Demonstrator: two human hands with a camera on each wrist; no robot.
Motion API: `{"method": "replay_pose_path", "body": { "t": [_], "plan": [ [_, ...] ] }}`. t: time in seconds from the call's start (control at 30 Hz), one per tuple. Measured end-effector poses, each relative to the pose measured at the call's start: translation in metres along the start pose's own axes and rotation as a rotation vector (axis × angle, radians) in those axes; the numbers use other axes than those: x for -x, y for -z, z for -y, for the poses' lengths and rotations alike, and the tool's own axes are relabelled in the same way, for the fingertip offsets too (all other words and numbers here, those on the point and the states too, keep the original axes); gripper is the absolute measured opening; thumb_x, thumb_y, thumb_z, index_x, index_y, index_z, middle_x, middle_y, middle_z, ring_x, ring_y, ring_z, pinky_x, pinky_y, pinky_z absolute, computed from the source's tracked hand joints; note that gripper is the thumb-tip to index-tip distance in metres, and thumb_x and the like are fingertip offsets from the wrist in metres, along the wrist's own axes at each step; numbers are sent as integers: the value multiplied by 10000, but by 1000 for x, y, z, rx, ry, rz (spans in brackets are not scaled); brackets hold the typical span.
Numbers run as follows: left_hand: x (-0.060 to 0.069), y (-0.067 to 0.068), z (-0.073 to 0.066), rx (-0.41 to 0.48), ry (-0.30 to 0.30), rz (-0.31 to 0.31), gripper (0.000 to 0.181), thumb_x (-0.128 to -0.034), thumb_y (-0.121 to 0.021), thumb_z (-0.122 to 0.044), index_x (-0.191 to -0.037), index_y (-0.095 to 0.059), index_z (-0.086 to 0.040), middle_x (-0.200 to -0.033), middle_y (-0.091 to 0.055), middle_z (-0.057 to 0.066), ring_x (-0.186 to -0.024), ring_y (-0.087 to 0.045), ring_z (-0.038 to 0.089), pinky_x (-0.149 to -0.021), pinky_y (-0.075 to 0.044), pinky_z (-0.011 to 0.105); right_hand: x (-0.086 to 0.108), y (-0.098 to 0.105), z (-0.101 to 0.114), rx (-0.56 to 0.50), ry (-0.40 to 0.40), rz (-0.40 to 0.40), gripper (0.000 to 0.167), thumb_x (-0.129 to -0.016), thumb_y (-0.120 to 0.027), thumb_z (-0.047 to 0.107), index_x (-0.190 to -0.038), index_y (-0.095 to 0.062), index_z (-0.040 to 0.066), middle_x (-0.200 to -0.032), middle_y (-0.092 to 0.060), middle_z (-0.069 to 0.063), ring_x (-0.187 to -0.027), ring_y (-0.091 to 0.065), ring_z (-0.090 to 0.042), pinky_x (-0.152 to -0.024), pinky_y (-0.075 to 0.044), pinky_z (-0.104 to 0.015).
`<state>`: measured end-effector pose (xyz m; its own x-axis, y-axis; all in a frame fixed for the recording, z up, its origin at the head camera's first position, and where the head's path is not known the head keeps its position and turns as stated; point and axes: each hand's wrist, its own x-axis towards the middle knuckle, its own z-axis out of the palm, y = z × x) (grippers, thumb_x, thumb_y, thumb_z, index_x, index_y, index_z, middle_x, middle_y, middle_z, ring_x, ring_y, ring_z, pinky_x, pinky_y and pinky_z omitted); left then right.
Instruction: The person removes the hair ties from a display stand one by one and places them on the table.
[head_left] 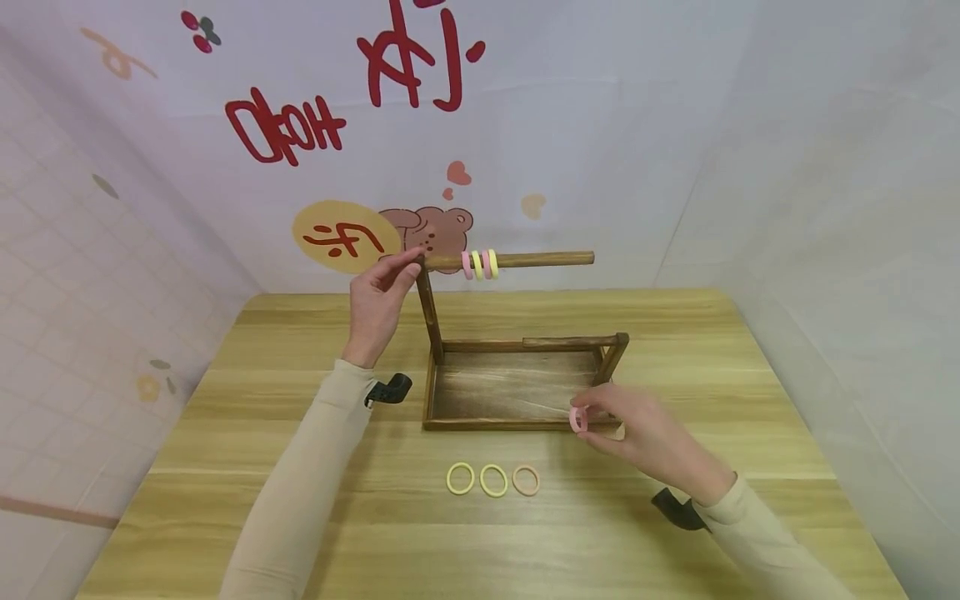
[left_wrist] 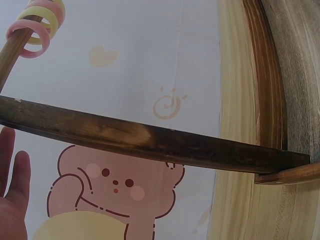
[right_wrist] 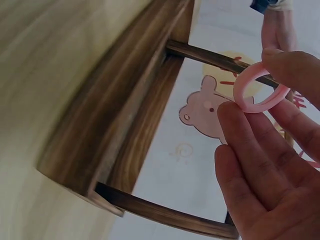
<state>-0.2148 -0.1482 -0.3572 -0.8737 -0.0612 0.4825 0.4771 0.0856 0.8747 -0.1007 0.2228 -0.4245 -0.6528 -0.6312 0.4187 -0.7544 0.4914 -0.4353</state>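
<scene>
Your right grip [head_left: 637, 429] pinches pink ring [head_left: 573, 419] by its rim, thumb opposite fingers, held up near front right corner of wooden rack [head_left: 502, 424]. Your left grip [head_left: 375, 304] pinches top of rack's tall post [head_left: 428, 308]. Ring looks light, smooth, probably stiffish, hard to break; may twist or slip if squeezed unevenly. Best hold: light fingertip pinch on outer rim, hole left clear. Rack likely light too; brace it at post.

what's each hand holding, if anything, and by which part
The right hand pinches a pink ring by its rim. The left hand is at a top corner of the wooden stand; whether it grips there is unclear.
</scene>
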Motion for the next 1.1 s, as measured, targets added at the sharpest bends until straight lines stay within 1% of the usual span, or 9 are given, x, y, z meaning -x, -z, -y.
{"method": "replay_pose_path", "body": {
  "t": [0.07,0.1,0.17,0.23,0.4,0.5,0.77,1.0,1.1],
  "plan": [
    [2,-1,-6,9,-2,0,273,-1015,-652,-22,-1264,-692,82,-1264,-715,174,-1081,-684,41,-998,-544,265,4,-4,1,6,-12,6,376,-840,-868,95,-1171,-700,155,-1128,-701,102,-967,-714,-72,-843,-604,-287],
    [2,-1,-7,9,-3,0,272,-1014,-653,-22,-1262,-693,82,-1256,-722,160,-1080,-685,44,-1001,-543,267,5,-6,1,5,-15,9,361,-852,-861,108,-1173,-706,161,-1137,-702,100,-964,-717,-81,-843,-610,-310],
    [2,-2,-7,8,-8,-2,272,-1013,-656,-24,-1260,-695,82,-1246,-729,146,-1081,-687,47,-1003,-543,271,8,-10,1,26,-19,14,333,-869,-854,147,-1169,-713,183,-1146,-699,107,-957,-712,-76,-841,-609,-314],
    [2,-2,-6,9,-10,-3,271,-1012,-657,-23,-1259,-695,82,-1246,-729,146,-1085,-687,49,-1003,-543,274,10,-15,1,31,-13,23,329,-870,-854,143,-1164,-713,182,-1125,-700,100,-933,-702,-68,-819,-607,-307],
    [-3,0,12,8,-16,-5,273,-1014,-648,-12,-1268,-692,76,-1264,-722,141,-1091,-685,55,-1002,-543,269,15,-24,0,41,11,63,383,-812,-880,97,-1151,-706,134,-1048,-689,62,-866,-656,-66,-746,-585,-270],
    [-6,1,21,6,-24,-4,277,-1013,-655,-24,-1275,-702,51,-1272,-718,147,-1094,-686,63,-996,-546,269,17,-30,-1,47,22,90,363,-804,-877,106,-1128,-715,127,-1061,-680,56,-858,-651,-64,-717,-579,-245],
    [-6,1,24,14,-41,-1,276,-1010,-685,-98,-1267,-730,-8,-1260,-724,145,-1114,-693,108,-987,-554,286,21,-47,-2,46,19,160,288,-826,-843,120,-1096,-742,114,-1075,-665,68,-787,-617,-7,-676,-529,-146],
    [-5,2,25,-10,-49,-3,282,-1013,-670,-57,-1283,-715,9,-1274,-712,171,-1100,-691,81,-973,-557,269,23,-55,-5,11,31,213,293,-820,-841,96,-1095,-741,112,-1051,-624,63,-787,-575,2,-682,-497,-101],
    [-5,3,26,-16,-54,-5,279,-1018,-662,-53,-1285,-716,3,-1269,-718,153,-1096,-693,77,-968,-558,261,22,-57,-5,5,26,240,287,-821,-839,98,-1091,-744,116,-1024,-623,52,-785,-546,11,-675,-486,-100]
  ]
}}
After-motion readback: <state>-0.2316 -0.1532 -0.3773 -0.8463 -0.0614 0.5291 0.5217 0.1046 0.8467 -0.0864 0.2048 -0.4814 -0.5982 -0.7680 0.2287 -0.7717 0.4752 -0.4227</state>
